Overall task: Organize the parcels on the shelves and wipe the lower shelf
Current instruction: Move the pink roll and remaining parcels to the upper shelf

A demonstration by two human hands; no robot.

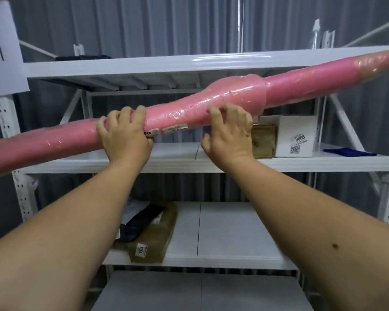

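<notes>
Views: one only, head-worn, wide-angle; nothing shared with a second view.
Position: in front of the white shelf unit (189, 162), about level with its middle shelf.
Facing: forward and slightly down, square to the shelves, toward the grey corrugated wall (166, 25) behind.
Nearness: close; both forearms enter from the bottom corners, left hand (125, 135) and right hand (230, 133) near centre.
Coverage: top shelf down to the lowest board; edges bowed by the lens.
Cropping: long pink parcel (211, 106) runs off both sides.

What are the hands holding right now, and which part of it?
Both hands grip the long pink plastic-wrapped parcel near its middle: the left hand left of the label, the right hand just below the bulge.
</notes>
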